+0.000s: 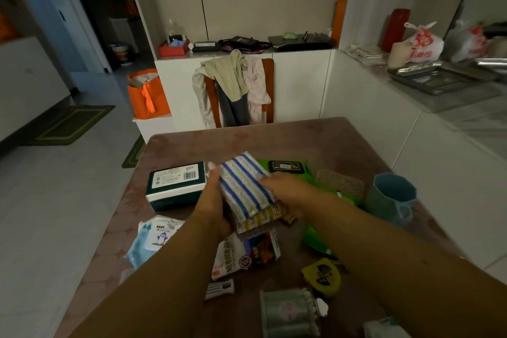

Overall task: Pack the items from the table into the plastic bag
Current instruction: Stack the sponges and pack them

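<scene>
Head view: both hands clasp a sponge stack [247,191] above the table [343,140].
Left hand [212,200]: closed on its left edge.
Right hand [290,192]: pressing its right edge.
Long axis: pointing away, tilted slightly left.

**Both hands on a stack of sponges**

The left hand [212,200] and right hand [290,191] grip a stack of striped sponges [247,189] above the table [343,143]. Around it lie a dark green box [175,184], a wipes pack [156,239], a blue cup [392,196] and a yellow tape measure [322,277].
</scene>
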Tool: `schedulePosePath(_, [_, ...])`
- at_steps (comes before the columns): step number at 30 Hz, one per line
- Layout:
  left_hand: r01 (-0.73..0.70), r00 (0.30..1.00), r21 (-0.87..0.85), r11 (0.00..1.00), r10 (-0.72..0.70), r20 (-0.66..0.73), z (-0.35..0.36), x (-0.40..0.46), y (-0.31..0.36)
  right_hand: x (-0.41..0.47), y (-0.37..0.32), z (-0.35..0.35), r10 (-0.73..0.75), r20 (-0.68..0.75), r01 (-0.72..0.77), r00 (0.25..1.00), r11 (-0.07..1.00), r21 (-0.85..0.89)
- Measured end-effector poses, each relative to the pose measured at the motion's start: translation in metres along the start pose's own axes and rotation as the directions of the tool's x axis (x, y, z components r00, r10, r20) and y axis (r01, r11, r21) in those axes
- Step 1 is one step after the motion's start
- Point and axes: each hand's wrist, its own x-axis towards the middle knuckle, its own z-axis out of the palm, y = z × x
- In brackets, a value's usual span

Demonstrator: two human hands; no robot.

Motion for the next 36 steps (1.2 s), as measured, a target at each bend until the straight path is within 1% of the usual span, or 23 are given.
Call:
schedulePosePath(2, [-0.018, 0.999, 0.067, 0.998, 0.019, -0.026, 0.006, 0.003, -0.003, 0.011, 0.005, -0.001, 0.012, -0.051, -0.016, 0.999, 0.998, -0.064])
schedulePosePath(4, [-0.01, 1.0, 0.071, 0.997, 0.012, -0.029, 0.006, 0.006, -0.005, 0.023, 0.005, -0.014, 0.015, -0.147, -0.024, 0.989, 0.998, -0.06])
schedulePosePath(5, [-0.009, 1.0, 0.055, 0.998, 0.01, -0.026, 0.005, 0.009, -0.006, 0.029, 0.008, -0.023, -0.015, -0.203, -0.002, 0.979, 0.997, -0.082])
schedulePosePath(6, [-0.011, 1.0, 0.035, 0.999, 0.012, -0.026, 0.003, 0.012, -0.006, 0.034, 0.012, -0.032, -0.064, -0.254, 0.019, 0.965, 0.984, -0.177])
schedulePosePath(7, [-0.013, 0.999, 0.019, 1.0, 0.014, -0.031, 0.0, 0.015, -0.006, 0.041, 0.019, -0.04, -0.127, -0.267, 0.026, 0.955, 0.935, -0.355])
schedulePosePath(8, [-0.014, 0.999, 0.012, 1.0, 0.015, -0.033, -0.002, 0.017, -0.005, 0.047, 0.027, -0.046, -0.168, -0.235, 0.007, 0.957, 0.826, -0.563])
schedulePosePath(9, [-0.014, 0.999, 0.012, 1.0, 0.014, -0.034, -0.005, 0.019, -0.005, 0.052, 0.035, -0.048, -0.164, -0.191, -0.031, 0.968, 0.676, -0.736])
schedulePosePath(10, [-0.009, 0.999, 0.014, 1.0, 0.01, -0.035, -0.007, 0.021, -0.005, 0.056, 0.041, -0.046, -0.129, -0.166, -0.072, 0.978, 0.533, -0.843])
schedulePosePath(11, [-0.004, 0.999, 0.02, 1.0, 0.005, -0.037, -0.01, 0.023, -0.006, 0.06, 0.047, -0.042, -0.096, -0.164, -0.108, 0.982, 0.427, -0.898])
schedulePosePath(12, [0.0, 0.999, 0.03, 1.0, 0.001, -0.041, -0.012, 0.024, -0.006, 0.064, 0.051, -0.036, -0.081, -0.179, -0.138, 0.981, 0.359, -0.923])
schedulePosePath(15, [0.007, 0.999, 0.053, 0.999, -0.004, -0.053, -0.023, 0.026, -0.004, 0.074, 0.057, -0.025, -0.076, -0.27, -0.235, 0.96, 0.313, -0.92])
schedulePosePath(17, [0.016, 0.998, 0.052, 0.999, -0.013, -0.059, -0.029, 0.025, -0.002, 0.078, 0.057, -0.024, 0.0, -0.307, -0.293, 0.952, 0.302, -0.907])
schedulePosePath(19, [0.004, 0.997, 0.052, 0.999, -0.001, -0.071, -0.035, 0.024, 0.0, 0.077, 0.052, -0.022, 0.094, -0.321, -0.334, 0.942, 0.322, -0.886])
schedulePosePath(21, [-0.008, 0.996, 0.052, 0.999, 0.013, -0.088, -0.04, 0.022, 0.001, 0.077, 0.047, -0.023, 0.135, -0.311, -0.339, 0.941, 0.386, -0.858])
schedulePosePath(24, [-0.011, 0.994, 0.051, 0.999, 0.017, -0.108, -0.044, 0.017, 0.003, 0.069, 0.043, -0.031, 0.095, -0.246, -0.24, 0.964, 0.707, -0.666])
schedulePosePath(25, [-0.016, 0.993, 0.054, 0.998, 0.022, -0.112, -0.045, 0.015, 0.004, 0.063, 0.039, -0.035, 0.075, -0.244, -0.206, 0.967, 0.794, -0.572])
schedulePosePath(26, [-0.02, 0.992, 0.06, 0.998, 0.027, -0.12, -0.046, 0.013, 0.006, 0.057, 0.032, -0.041, 0.062, -0.244, -0.184, 0.968, 0.835, -0.518])
schedulePosePath(28, [-0.023, 0.989, 0.082, 0.996, 0.035, -0.141, -0.047, 0.011, 0.008, 0.044, 0.015, -0.053, 0.03, -0.278, -0.155, 0.96, 0.886, -0.438])
schedulePosePath(30, [-0.021, 0.986, 0.102, 0.995, 0.037, -0.162, -0.048, 0.009, 0.008, 0.028, -0.002, -0.06, -0.002, -0.309, -0.083, 0.951, 0.961, -0.263])
schedulePosePath(32, [-0.016, 0.984, 0.109, 0.994, 0.035, -0.174, -0.046, 0.008, 0.006, 0.013, -0.015, -0.056, -0.074, -0.25, 0.071, 0.965, 0.997, -0.022])
schedulePosePath(33, [-0.009, 0.986, 0.11, 0.994, 0.028, -0.167, -0.044, 0.007, 0.005, 0.006, -0.018, -0.048, -0.11, -0.186, 0.12, 0.976, 0.992, 0.045])
schedulePosePath(34, [-0.004, 0.989, 0.105, 0.994, 0.019, -0.147, -0.041, 0.006, 0.003, 0.001, -0.017, -0.038, -0.135, -0.121, 0.142, 0.983, 0.989, 0.05])
schedulePosePath(36, [0.007, 0.997, 0.069, 0.998, -0.002, -0.075, -0.034, 0.006, 0.0, -0.003, -0.012, -0.015, -0.143, -0.073, 0.138, 0.987, 0.988, -0.068])
